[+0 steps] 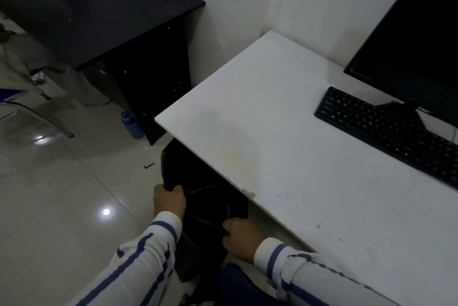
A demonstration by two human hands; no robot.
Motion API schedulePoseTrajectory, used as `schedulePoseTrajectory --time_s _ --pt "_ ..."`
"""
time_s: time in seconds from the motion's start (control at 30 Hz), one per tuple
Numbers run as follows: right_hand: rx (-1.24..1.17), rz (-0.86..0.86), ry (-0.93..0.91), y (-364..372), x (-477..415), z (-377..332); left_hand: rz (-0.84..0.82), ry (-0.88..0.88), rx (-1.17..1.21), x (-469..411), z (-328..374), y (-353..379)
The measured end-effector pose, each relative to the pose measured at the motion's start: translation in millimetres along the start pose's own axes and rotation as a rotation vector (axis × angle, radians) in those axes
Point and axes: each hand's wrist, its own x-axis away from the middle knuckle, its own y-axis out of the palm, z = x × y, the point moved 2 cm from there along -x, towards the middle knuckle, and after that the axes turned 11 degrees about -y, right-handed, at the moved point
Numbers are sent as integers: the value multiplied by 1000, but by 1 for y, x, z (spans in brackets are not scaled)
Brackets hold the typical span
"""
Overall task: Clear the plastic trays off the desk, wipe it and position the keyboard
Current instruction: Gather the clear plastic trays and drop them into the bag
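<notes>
A white desk (285, 132) fills the right half of the view, with a yellowish stain and dark specks near its front edge. A black keyboard (389, 130) lies at an angle on its far right, partly under the stand of a black monitor (416, 40). Below the desk's front edge sits a black object (203, 196), possibly a stack of plastic trays or a bag; the dim light hides its shape. My left hand (169, 200) grips its left rim. My right hand (241, 237) is closed on its right side, just under the desk edge.
A dark desk (99, 8) stands at the back left against the white wall. A blue bottle (132, 125) stands on the tiled floor by its leg. A chair leg (49, 122) and a small dark item (149, 165) are on the floor at left.
</notes>
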Motion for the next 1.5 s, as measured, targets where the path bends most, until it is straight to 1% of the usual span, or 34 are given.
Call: schedulePoseTrajectory --time_s 0.07,0.17,0.23,0.33,0.4,0.53,0.73,0.8,0.9,0.97,1.03,1.07,1.27,1.37,1.5 --pt "36 46 -47 -4 6 -4 51 58 -51 9 7 1" --pt "86 90 -99 -10 16 -10 145 98 -175 25 20 6" --pt "74 137 -119 -15 23 -15 188 187 -244 43 30 8" --pt "30 235 -144 -26 34 -17 189 365 -292 67 46 18" --pt "3 327 -146 -37 42 -16 158 478 -296 85 59 30" --pt "-86 515 -112 -63 61 -4 36 678 -305 122 81 57" --pt "-265 810 39 -92 99 29 -169 868 -364 169 101 100" --pt "-311 930 88 -101 118 42 -294 927 -390 185 107 119" --pt "-395 1092 176 -107 145 61 -556 994 -449 208 109 145" --pt "-446 1181 241 -104 163 71 -653 1032 -530 221 105 163" --pt "-484 1227 299 -99 173 79 -725 1016 -564 226 99 170" --pt "-516 1308 356 -92 192 92 -807 1037 -615 244 92 188" --pt "-636 1409 535 -59 233 123 -973 1009 -801 279 59 222" --pt "-642 1429 577 -49 253 145 -1001 981 -842 298 47 240" --pt "-667 1412 614 -49 276 187 -983 922 -872 322 39 277"
